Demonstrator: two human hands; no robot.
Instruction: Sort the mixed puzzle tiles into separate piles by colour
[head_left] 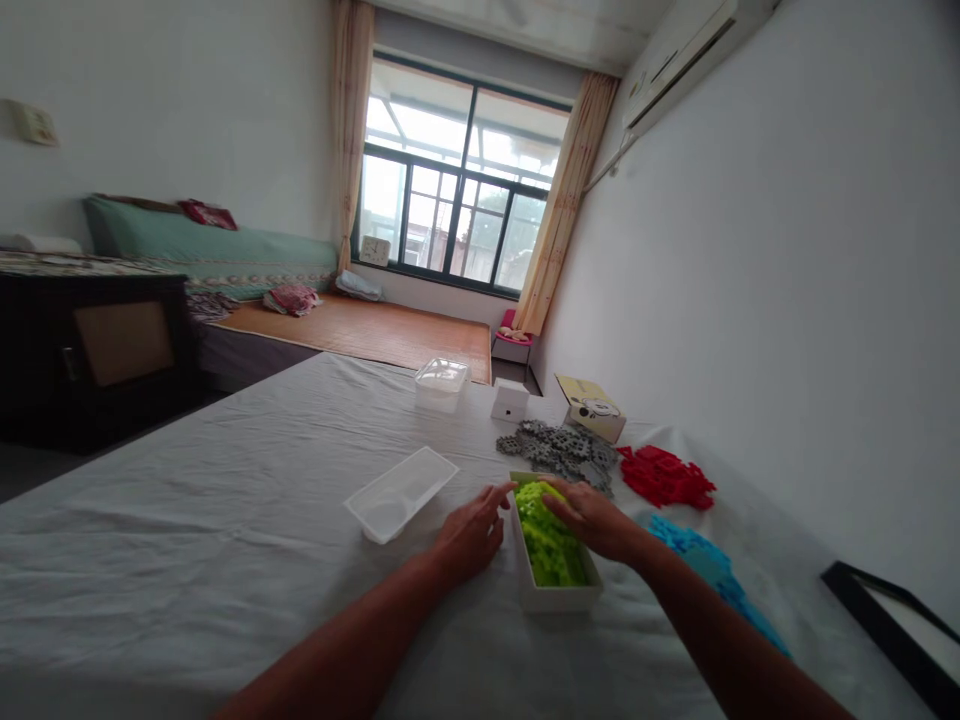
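Observation:
A white box (559, 600), filled with bright green plastic pieces (551, 545), stands on the cloth-covered surface in front of me. My left hand (474, 530) is at its left side, index finger reaching to the rim and the other fingers loosely bent, with nothing seen in them. Over the box's far right part is my right hand (592, 515). Its thumb lies on the green pieces, and some green shows between the thumb and the fingers. The fingertips are partly hidden. Left of the box lies a translucent white lid or tray (405, 495).
Behind the box are grey interlocking pieces (562, 450), with red pieces (664, 475) and blue pieces (694, 550) to the right. Farther back stand a clear container (442, 385), a small white box (510, 400) and a yellow carton (592, 405). A black frame (892, 630) is at right.

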